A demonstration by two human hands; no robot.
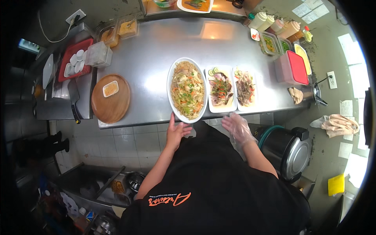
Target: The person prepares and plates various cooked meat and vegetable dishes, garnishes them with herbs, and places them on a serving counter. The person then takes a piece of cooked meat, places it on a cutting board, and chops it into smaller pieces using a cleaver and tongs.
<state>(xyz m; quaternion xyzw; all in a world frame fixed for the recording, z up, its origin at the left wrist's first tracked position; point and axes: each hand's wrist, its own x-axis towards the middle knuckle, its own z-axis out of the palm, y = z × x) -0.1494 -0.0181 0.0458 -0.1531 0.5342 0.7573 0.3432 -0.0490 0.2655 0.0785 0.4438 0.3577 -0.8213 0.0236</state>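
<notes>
A white oval platter [169,88] heaped with stir-fried noodles [188,88], cabbage and carrot lies near the front edge of the steel table. My bare left hand [176,133] is at its near end, fingers spread, one fingertip at the rim; whether it touches cannot be told. Right of the platter are two white rectangular dishes, the left dish [222,109] and the right dish [246,108], both with sliced meat, red and green strips and cucumber slices. My right hand [236,127], in a clear plastic glove, hovers just before the table edge below them, holding nothing.
A round wooden board [110,108] bears a small sauce dish [111,89]. Left of it lies a knife [75,100], below a red tray [65,72] of small white cups. Squeeze bottles [258,20] and a red-lidded container [296,67] stand right. A large cooker [295,155] is beside me.
</notes>
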